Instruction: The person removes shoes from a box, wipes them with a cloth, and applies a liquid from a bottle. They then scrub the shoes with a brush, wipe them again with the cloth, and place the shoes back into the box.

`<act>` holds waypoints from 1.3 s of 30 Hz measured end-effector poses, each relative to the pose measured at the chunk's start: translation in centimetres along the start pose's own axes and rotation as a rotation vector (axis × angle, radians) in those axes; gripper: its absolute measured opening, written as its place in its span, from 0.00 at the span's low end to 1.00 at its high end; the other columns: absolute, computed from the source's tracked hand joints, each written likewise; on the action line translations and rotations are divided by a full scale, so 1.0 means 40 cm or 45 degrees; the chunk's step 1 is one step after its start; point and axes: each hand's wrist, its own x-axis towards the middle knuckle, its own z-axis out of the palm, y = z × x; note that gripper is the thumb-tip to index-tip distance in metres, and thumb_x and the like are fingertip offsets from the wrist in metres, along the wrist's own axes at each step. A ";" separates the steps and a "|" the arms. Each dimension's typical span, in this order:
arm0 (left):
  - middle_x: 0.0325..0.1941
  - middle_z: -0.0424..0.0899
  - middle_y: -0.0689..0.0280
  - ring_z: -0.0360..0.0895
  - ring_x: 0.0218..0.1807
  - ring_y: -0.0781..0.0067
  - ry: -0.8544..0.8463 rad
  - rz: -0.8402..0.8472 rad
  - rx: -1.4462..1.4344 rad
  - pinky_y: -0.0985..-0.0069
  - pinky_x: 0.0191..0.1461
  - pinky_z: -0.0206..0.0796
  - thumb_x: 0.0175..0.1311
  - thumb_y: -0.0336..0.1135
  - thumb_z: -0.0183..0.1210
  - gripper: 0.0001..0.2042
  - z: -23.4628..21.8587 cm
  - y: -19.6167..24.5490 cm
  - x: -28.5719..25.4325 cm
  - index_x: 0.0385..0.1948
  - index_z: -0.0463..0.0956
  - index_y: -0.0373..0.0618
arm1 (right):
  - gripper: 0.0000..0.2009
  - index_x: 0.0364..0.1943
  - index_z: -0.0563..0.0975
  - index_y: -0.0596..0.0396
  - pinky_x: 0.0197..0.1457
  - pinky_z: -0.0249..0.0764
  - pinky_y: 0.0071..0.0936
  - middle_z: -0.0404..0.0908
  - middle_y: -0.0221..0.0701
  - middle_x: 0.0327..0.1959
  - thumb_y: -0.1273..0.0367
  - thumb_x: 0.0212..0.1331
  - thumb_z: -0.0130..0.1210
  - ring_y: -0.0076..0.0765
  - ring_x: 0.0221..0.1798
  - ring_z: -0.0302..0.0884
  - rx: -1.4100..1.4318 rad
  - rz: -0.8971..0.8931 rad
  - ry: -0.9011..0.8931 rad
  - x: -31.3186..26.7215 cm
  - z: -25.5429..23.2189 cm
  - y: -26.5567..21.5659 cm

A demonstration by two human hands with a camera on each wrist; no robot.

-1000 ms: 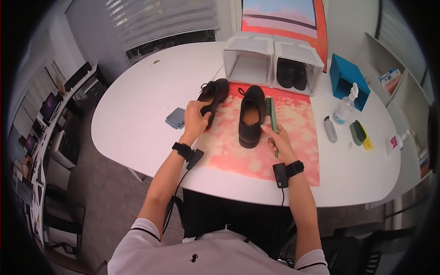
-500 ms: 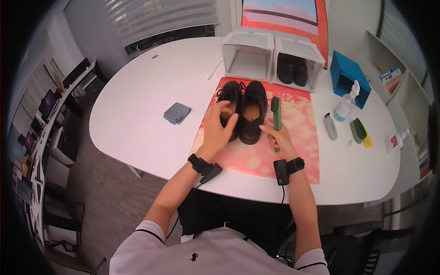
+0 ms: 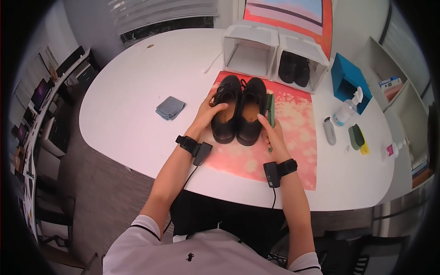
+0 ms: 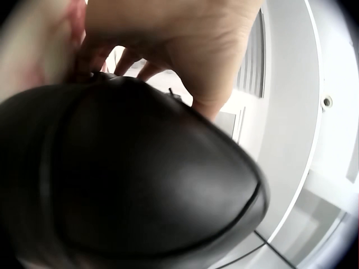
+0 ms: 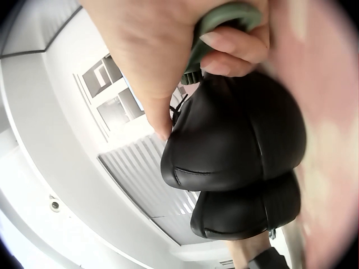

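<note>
Two black lace-up shoes stand side by side on the red-and-cream mat [image 3: 293, 160], toes pointing away from me. My left hand [image 3: 205, 116] grips the left shoe [image 3: 223, 133], thumb over its opening and fingers along the outer side. In the left wrist view that shoe's smooth heel [image 4: 146, 174] fills the foreground. My right hand [image 3: 276, 137] holds a green brush [image 3: 271, 112], bristles toward the right shoe [image 3: 249, 134]. The right wrist view shows fingers curled round the brush's handle [image 5: 197, 53], with the thumb against the right shoe's heel [image 5: 235, 134].
A folded grey-blue cloth [image 3: 171, 108] lies left. Behind the mat stand two clear-fronted boxes, one holding dark shoes [image 3: 294, 68]. To the right are a teal bin [image 3: 343, 75], a spray bottle [image 3: 344, 113], a grey oblong item [image 3: 329, 131] and another green brush [image 3: 356, 136].
My left hand has brought the left shoe rightward and set it straight beside the right one. The right hand, still holding the brush, has moved in against the right shoe.
</note>
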 end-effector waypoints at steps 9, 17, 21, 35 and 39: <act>0.61 0.74 0.56 0.71 0.61 0.65 0.348 -0.002 -0.264 0.73 0.66 0.62 0.50 0.24 0.54 0.28 0.060 0.018 -0.031 0.59 0.69 0.35 | 0.15 0.36 0.68 0.47 0.14 0.51 0.13 0.63 0.17 0.21 0.59 0.57 0.64 0.11 0.16 0.57 0.251 0.155 -0.023 -0.030 -0.048 -0.010; 0.58 0.75 0.59 0.70 0.63 0.65 0.220 -0.052 -0.400 0.73 0.67 0.61 0.51 0.24 0.55 0.25 0.049 -0.009 -0.031 0.56 0.71 0.36 | 0.16 0.34 0.66 0.49 0.14 0.53 0.15 0.60 0.18 0.23 0.59 0.56 0.62 0.12 0.15 0.55 0.173 0.192 0.021 -0.061 -0.049 -0.036; 0.57 0.75 0.61 0.69 0.62 0.66 0.287 -0.010 -0.349 0.73 0.67 0.61 0.50 0.24 0.55 0.24 0.082 -0.005 -0.041 0.55 0.72 0.36 | 0.18 0.36 0.66 0.51 0.12 0.53 0.17 0.61 0.19 0.22 0.58 0.56 0.63 0.13 0.13 0.53 0.076 0.140 0.089 -0.056 -0.031 -0.028; 0.56 0.76 0.61 0.70 0.62 0.68 0.251 0.111 -0.329 0.74 0.66 0.59 0.52 0.23 0.56 0.21 0.087 -0.016 -0.047 0.52 0.74 0.37 | 0.17 0.39 0.67 0.52 0.16 0.50 0.15 0.62 0.20 0.24 0.57 0.58 0.59 0.13 0.17 0.54 0.089 0.095 0.137 -0.046 -0.080 -0.021; 0.56 0.75 0.61 0.69 0.62 0.68 0.271 0.107 -0.345 0.74 0.66 0.59 0.53 0.23 0.56 0.21 0.093 -0.011 -0.051 0.52 0.74 0.37 | 0.15 0.37 0.67 0.51 0.15 0.49 0.16 0.61 0.18 0.23 0.58 0.58 0.59 0.13 0.16 0.52 0.070 0.098 0.145 -0.050 -0.063 -0.023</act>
